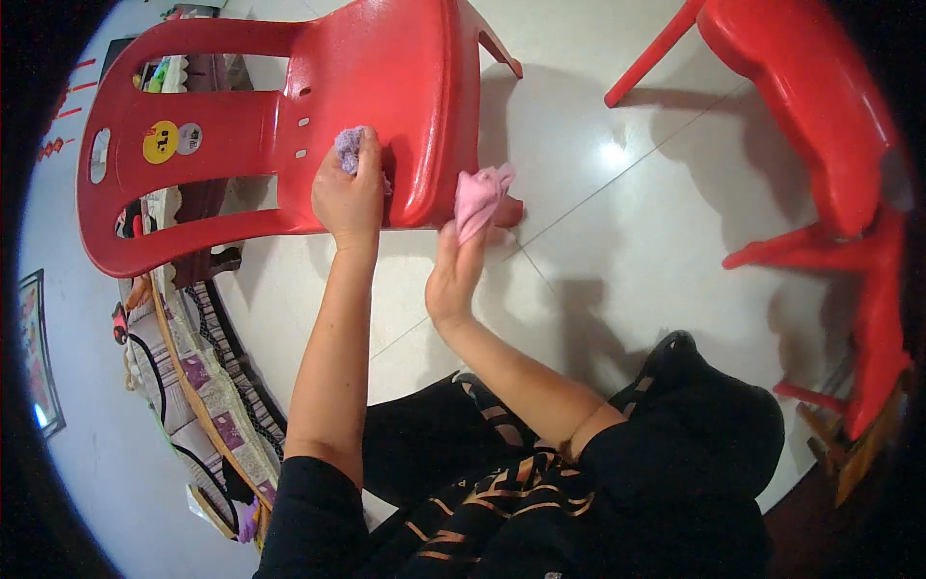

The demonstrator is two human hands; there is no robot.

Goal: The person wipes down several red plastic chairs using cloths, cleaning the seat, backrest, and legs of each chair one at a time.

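Observation:
A red plastic chair (376, 87) stands in front of me, its slotted backrest pointing to the left and bearing two round stickers (171, 142). Over the near part of its seat is my left hand (349, 189), closed around a bunched purple cloth (350, 148); part of the cloth is hidden by the fingers. My right hand (456, 279) is just off the seat's front corner and grips a folded pink cloth (481, 194), which sticks up past the fingertips beside a chair leg.
More red plastic chairs (803, 108) stand at the right, legs on the pale tiled floor (600, 217). A long sofa with patterned covers (217, 405) lines the left wall. A wooden piece (861, 456) is at the lower right.

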